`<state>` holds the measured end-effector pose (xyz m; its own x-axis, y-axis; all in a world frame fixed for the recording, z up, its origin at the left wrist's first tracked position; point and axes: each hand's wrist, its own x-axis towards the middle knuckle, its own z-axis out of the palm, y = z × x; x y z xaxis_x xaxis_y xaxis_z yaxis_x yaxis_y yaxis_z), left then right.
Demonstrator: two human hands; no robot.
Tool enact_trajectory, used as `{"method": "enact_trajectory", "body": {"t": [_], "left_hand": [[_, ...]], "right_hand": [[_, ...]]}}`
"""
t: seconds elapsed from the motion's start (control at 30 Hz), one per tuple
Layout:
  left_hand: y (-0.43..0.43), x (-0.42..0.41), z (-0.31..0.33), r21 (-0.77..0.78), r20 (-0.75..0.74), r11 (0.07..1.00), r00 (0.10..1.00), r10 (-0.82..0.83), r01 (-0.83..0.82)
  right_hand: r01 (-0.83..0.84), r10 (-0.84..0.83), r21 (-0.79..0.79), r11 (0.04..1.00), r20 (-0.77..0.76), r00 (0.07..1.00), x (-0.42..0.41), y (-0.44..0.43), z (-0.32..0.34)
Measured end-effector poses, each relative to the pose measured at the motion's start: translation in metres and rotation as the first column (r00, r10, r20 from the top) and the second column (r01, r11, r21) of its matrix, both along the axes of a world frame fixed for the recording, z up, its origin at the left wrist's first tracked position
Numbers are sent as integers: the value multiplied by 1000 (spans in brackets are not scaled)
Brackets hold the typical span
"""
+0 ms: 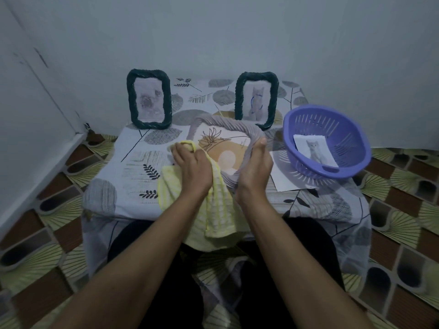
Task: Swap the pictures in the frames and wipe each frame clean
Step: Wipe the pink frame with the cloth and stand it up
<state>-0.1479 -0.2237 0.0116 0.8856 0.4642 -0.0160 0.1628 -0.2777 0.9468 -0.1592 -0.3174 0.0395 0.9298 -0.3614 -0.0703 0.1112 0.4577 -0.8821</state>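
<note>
A grey rope-rimmed frame (223, 123) with a beige sun-and-plant picture lies tilted at the middle of the table. My right hand (255, 166) grips its right rim. My left hand (191, 163) holds a yellow cloth (215, 210) against the frame's left edge; the cloth hangs down over the table's front. Two dark rope-rimmed frames stand upright at the back: the left frame (149, 99) shows a faint dog picture, the right frame (256, 99) shows a cat picture.
A purple plastic basket (326, 141) at the right holds a loose cat photo (314, 149). A white sheet (285, 180) lies partly under it. The leaf-patterned tablecloth (133, 167) covers a small low table set against the wall, with tiled floor around it.
</note>
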Motion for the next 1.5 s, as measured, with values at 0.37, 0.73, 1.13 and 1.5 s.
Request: {"method": "enact_trajectory", "body": {"t": [0.37,0.73,1.13,1.5], "left_hand": [[11,4,13,-289,4,954,996,84,-79],[40,5,26,117,83,944,944,-319,308],[-19,-32,16,793,-105,511,900,-422,332],[16,-4,6,762,-179,539,917,-356,358]], "right_hand": [[-194,174,345,918,87,981,3,16,-11],[-485,533,317,815,-84,842,26,-33,0],[-38,89,214,976,-233,968,34,-27,4],[-47,81,202,978,-162,983,24,-35,-7]]}}
